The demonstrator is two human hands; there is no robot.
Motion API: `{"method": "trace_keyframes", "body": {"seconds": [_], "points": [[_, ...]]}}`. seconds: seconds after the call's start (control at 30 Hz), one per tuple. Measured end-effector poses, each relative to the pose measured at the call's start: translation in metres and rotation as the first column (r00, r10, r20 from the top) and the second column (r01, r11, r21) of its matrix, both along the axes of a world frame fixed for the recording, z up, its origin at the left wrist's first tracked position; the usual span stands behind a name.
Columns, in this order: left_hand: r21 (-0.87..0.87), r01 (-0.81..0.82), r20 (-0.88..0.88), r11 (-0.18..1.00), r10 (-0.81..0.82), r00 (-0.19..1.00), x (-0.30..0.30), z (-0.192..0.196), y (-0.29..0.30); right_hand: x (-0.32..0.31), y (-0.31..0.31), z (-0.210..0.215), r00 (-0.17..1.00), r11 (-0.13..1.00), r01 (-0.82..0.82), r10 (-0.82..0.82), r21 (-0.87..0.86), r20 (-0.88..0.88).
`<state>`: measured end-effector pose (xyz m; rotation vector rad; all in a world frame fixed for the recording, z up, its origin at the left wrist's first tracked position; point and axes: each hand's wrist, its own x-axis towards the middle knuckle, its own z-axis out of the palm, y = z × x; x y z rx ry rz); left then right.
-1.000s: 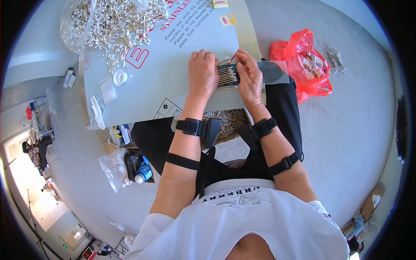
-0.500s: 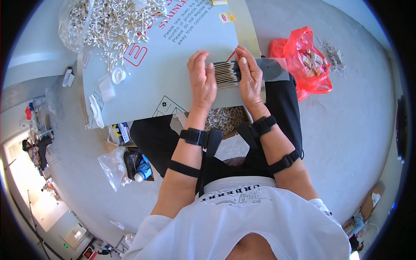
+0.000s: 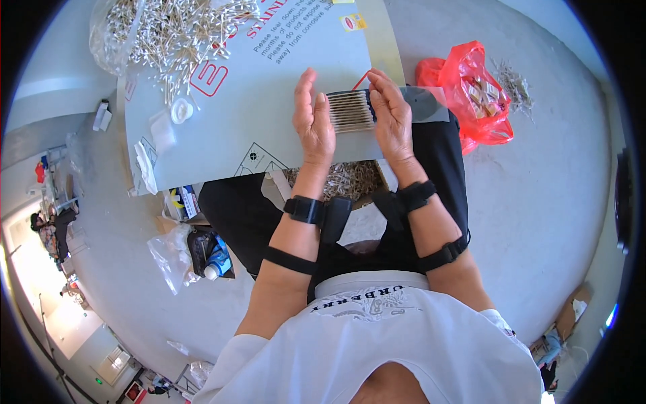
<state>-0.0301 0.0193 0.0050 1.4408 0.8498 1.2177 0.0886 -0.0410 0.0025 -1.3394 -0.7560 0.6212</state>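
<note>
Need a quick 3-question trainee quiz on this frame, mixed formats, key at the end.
1. True or false: the left hand and right hand flank a row of cotton swabs.
2. The red plastic bag lies on which side of the person? A) left B) right C) behind
3. What lies heaped at the far left of the cardboard sheet?
Key: 1 true; 2 B; 3 a loose swab pile.

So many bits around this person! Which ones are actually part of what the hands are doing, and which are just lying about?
In use:
- left hand and right hand, flat against either end of the row of cotton swabs
- grey board under them
- loose swab pile

Lying about:
- red plastic bag
- bottle with blue cap
- clear plastic bag
</note>
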Motion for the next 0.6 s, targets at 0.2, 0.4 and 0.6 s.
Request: {"method": "trace_keyframes", "body": {"seconds": [0.2,0.4,0.6], "points": [[0.306,0.413,-0.886,0.858,0.097,0.453,-0.029,0.022,-0.018,0.038,-0.018,0.036,0.45,0.884,-0.257,0.468,-0.391,0.761],[0.224,0.472,-0.937,0.852,0.055,0.345,-0.027,0.013,-0.026,0.04,-0.018,0.012,0.263,0.876,-0.246,0.473,-0.415,0.841],[0.222,0.462,-0.94,0.859,0.062,0.335,-0.025,0.012,-0.028,0.033,-0.024,0.014,0.504,0.962,-0.16,0.272,-0.221,0.82]]}}
